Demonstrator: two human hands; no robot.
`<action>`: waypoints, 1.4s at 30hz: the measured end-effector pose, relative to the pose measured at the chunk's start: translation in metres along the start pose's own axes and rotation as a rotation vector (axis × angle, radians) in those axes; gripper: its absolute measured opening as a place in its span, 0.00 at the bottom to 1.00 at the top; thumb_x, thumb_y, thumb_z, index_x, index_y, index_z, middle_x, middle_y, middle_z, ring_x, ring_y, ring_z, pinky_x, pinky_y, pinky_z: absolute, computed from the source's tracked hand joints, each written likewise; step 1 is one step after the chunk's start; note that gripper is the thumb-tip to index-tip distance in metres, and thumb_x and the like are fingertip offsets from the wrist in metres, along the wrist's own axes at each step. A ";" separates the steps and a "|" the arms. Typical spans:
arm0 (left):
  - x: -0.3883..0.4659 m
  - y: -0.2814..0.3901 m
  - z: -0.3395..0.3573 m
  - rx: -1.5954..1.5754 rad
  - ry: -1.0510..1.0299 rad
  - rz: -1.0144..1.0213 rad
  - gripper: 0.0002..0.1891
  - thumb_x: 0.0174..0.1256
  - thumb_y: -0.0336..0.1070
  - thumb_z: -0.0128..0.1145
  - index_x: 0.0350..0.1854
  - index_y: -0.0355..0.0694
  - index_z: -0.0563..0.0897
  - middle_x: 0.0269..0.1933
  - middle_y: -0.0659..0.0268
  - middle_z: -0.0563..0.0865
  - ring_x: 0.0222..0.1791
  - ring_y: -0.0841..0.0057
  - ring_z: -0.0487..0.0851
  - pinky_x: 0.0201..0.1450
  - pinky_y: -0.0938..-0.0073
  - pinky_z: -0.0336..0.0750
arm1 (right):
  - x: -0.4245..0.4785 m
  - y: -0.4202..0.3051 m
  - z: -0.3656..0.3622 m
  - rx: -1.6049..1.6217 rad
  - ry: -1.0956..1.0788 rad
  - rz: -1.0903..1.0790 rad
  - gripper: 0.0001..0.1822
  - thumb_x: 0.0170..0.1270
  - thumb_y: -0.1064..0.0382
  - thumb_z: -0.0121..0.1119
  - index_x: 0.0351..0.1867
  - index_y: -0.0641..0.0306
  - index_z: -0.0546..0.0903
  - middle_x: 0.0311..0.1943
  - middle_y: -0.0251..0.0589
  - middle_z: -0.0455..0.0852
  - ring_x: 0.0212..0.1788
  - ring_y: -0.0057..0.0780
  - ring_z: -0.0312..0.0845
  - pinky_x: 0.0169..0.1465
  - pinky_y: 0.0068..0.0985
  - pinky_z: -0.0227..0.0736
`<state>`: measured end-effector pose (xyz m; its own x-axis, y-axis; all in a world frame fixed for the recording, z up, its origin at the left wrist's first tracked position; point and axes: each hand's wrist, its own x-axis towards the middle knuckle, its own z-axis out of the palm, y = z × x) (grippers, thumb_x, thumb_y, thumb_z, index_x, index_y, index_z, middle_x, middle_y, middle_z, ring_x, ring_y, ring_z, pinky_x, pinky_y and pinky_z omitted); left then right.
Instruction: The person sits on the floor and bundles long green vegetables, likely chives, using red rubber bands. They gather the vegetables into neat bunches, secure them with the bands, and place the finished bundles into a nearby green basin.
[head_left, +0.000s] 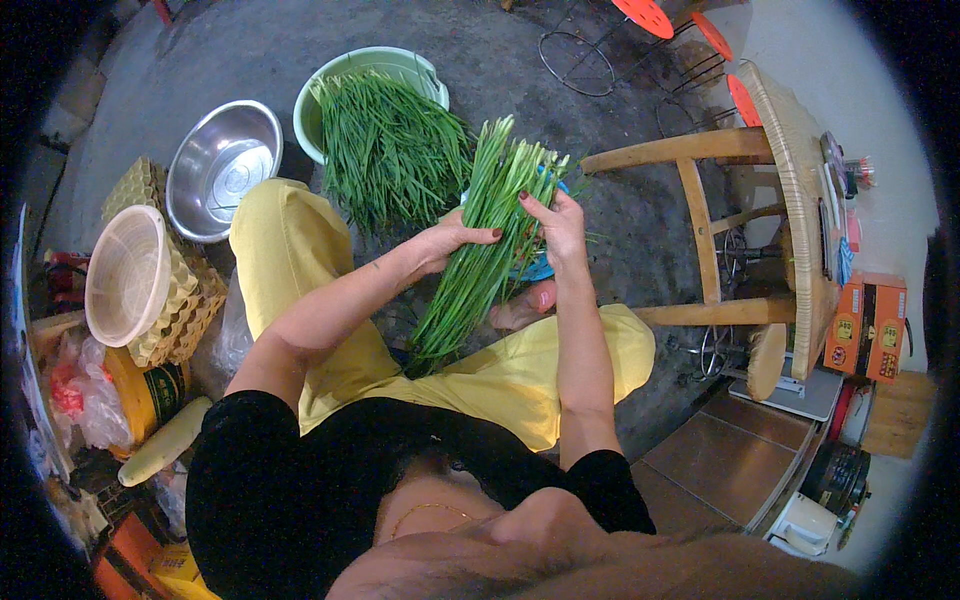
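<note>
A long bunch of green garlic chives (480, 262) lies slantwise between my hands, its pale stem ends pointing away from me. My left hand (456, 238) grips the bunch from the left side, thumb across the stalks. On the right, my right hand (553, 217) holds the upper part near the pale ends, with thumb and fingers around some stalks. Beyond my left hand, more chives (390, 150) hang over the rim of a pale green plastic basin (306, 124). A blue object (534, 268) shows partly beneath the bunch, mostly hidden by it and my right hand.
A steel basin (225, 172) sits on the floor at the left, near a plastic basket (127, 276) on stacked egg trays (184, 300). A pale long gourd (165, 442) lies lower left. A wooden-legged table (787, 217) stands right, with red-topped stools (645, 15) beyond.
</note>
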<state>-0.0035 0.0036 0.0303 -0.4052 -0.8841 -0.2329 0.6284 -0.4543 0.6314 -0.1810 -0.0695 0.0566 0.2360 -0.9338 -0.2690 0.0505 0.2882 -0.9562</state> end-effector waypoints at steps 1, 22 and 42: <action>0.001 -0.002 -0.001 0.020 0.017 0.001 0.28 0.57 0.32 0.69 0.61 0.38 0.76 0.52 0.61 0.85 0.50 0.70 0.84 0.55 0.65 0.79 | -0.001 0.001 0.002 -0.035 0.022 0.024 0.10 0.62 0.68 0.66 0.45 0.62 0.82 0.35 0.29 0.86 0.30 0.16 0.79 0.28 0.18 0.70; 0.007 -0.010 -0.021 -0.404 -0.108 -0.309 0.24 0.67 0.38 0.55 0.62 0.32 0.73 0.56 0.48 0.82 0.53 0.53 0.84 0.63 0.51 0.74 | 0.004 0.012 0.000 0.375 -0.128 0.041 0.15 0.76 0.65 0.44 0.58 0.68 0.73 0.53 0.48 0.81 0.53 0.39 0.80 0.58 0.37 0.77; 0.004 -0.005 -0.014 -0.123 -0.034 -0.042 0.24 0.64 0.37 0.58 0.62 0.37 0.75 0.49 0.58 0.87 0.38 0.72 0.86 0.46 0.69 0.82 | -0.020 -0.011 0.027 -0.624 0.375 -0.591 0.13 0.62 0.68 0.64 0.44 0.69 0.73 0.35 0.43 0.80 0.37 0.28 0.76 0.41 0.27 0.73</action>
<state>0.0006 0.0009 0.0157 -0.4540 -0.8606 -0.2309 0.6859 -0.5029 0.5259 -0.1605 -0.0483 0.0757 0.0039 -0.9312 0.3644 -0.4929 -0.3188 -0.8096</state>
